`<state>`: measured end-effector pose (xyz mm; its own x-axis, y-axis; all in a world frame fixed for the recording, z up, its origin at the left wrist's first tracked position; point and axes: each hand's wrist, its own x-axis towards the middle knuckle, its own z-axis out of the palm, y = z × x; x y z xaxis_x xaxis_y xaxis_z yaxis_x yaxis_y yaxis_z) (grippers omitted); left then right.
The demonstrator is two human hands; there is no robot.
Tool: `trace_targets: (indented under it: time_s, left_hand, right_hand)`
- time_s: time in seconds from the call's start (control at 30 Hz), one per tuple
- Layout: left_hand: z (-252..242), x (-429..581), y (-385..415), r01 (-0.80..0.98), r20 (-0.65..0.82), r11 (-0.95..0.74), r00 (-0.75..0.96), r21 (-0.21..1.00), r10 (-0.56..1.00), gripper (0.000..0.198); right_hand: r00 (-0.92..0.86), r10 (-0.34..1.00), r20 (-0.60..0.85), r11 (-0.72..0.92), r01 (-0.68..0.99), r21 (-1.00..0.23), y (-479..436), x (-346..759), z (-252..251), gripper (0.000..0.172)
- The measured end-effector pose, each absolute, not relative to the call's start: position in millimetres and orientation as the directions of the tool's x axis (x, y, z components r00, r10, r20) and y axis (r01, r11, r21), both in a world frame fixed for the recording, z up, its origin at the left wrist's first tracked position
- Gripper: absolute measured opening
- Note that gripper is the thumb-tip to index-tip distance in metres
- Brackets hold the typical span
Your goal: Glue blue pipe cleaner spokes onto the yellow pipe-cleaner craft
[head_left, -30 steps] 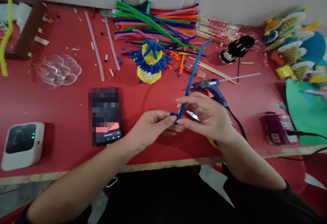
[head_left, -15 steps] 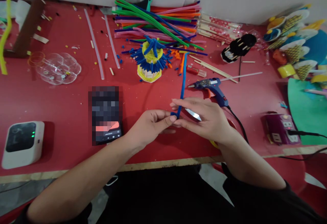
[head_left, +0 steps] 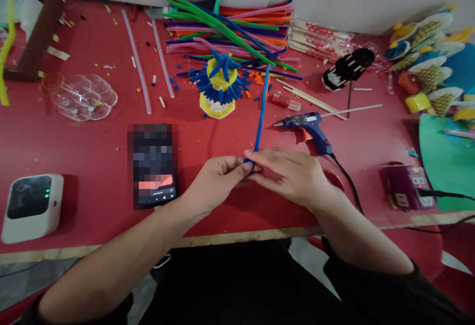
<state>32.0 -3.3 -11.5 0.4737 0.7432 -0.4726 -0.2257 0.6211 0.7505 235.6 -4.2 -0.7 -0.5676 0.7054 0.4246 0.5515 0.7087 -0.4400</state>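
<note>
A blue pipe cleaner (head_left: pixel 261 112) runs from my fingers away toward the back of the table, its near end bent into a short fold. My left hand (head_left: pixel 226 179) pinches that folded end between thumb and fingers. My right hand (head_left: pixel 289 171) closes on the same pipe cleaner just beside it, fingertips nearly meeting those of the left. Whatever else lies under the right palm is hidden. Beyond the hands stands a blue and yellow pipe-cleaner figure (head_left: pixel 218 85). To the right lies a blue glue gun (head_left: pixel 309 127) with a clear stick in its back.
Colourful pipe cleaners (head_left: pixel 226 28) lie piled at the back. A phone (head_left: pixel 154 166) and a white device (head_left: pixel 33 208) are on the left, near a clear flower-shaped tray (head_left: pixel 87 98). A black figure (head_left: pixel 347 69) and purple power box (head_left: pixel 410 186) are on the right.
The bent end and both hands have shifted slightly left, and the pipe cleaner now slants more. The shiny metal blade seen under my right hand is no longer visible.
</note>
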Motion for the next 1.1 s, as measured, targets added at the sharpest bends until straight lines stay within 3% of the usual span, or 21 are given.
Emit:
trace_targets:
  time_s: [0.27,0.5,0.8,0.97,1.1]
  left_hand:
    - [-14.1,32.2,-5.2,-0.221,-0.468,0.626,0.493,0.748,0.733,0.033]
    - [-16.9,35.3,-6.6,-0.271,-0.417,0.610,0.524,0.745,0.742,0.038]
    - [-15.2,35.5,-6.5,-0.295,-0.381,0.616,0.573,0.730,0.726,0.037]
    - [-14.4,35.0,-5.6,-0.287,-0.343,0.568,0.564,0.771,0.751,0.038]
    - [-15.8,33.1,-4.6,-0.249,-0.309,0.516,0.567,0.819,0.763,0.036]
  right_hand:
    - [-0.545,0.726,0.419,0.686,0.543,-0.484,-6.7,234.9,-4.6,0.040]
    - [-0.532,0.701,0.475,0.711,0.579,-0.400,-7.0,232.9,-2.3,0.032]
    - [-0.534,0.693,0.484,0.718,0.569,-0.401,-9.3,233.7,-7.0,0.035]
    - [-0.561,0.686,0.464,0.727,0.560,-0.397,-8.3,233.8,-4.5,0.040]
    - [-0.560,0.698,0.446,0.715,0.579,-0.392,-6.9,232.5,1.0,0.033]
